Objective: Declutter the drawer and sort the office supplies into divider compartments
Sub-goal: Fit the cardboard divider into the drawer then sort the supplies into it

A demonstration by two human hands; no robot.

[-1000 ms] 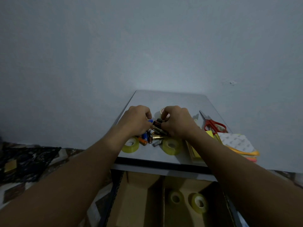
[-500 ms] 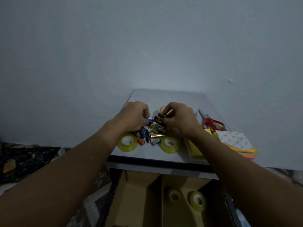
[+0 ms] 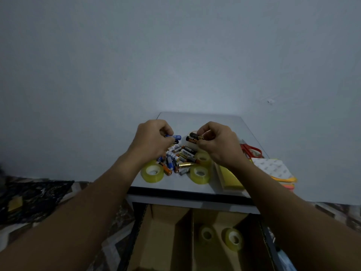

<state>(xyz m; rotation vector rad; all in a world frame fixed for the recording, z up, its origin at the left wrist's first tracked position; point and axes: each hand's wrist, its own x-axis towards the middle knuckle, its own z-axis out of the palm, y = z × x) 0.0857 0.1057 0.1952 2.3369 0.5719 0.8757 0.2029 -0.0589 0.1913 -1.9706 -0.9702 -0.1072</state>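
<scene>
The pale wall [image 3: 175, 55] fills everything beyond my hands. The grey table top [image 3: 214, 122] lies under both hands and runs on past them to the wall. Nearer to me than my wrists, below the table's front edge, the drawer [image 3: 143, 222] stands open, with a cardboard divider [image 3: 192, 241] splitting it into compartments. The compartment under my right forearm holds two tape rolls [image 3: 234, 239], while the one under my left forearm shows only bare cardboard.

My left hand [image 3: 151, 138] is raised above the table, its fingers curled and pinching a blue battery [image 3: 174, 136] that sticks out towards my right hand. My right hand [image 3: 216, 143] is raised level with it, its fingers curled round dark batteries [image 3: 192, 138], two as far as I can tell, that point towards my left hand.

Outside my right wrist lies a stack of coloured sheets [image 3: 271, 167] with a white dotted one on top, and a yellow pad [image 3: 230, 178] sits just under that wrist. Three more rolls of tape lie on the table: one [image 3: 152, 174] beside my left wrist, two [image 3: 200, 174] beside my right. Red scissors [image 3: 251, 150] lie just right of my right hand. Between and below the hands sits the loose battery pile [image 3: 179, 156], touching the rolls on either side
</scene>
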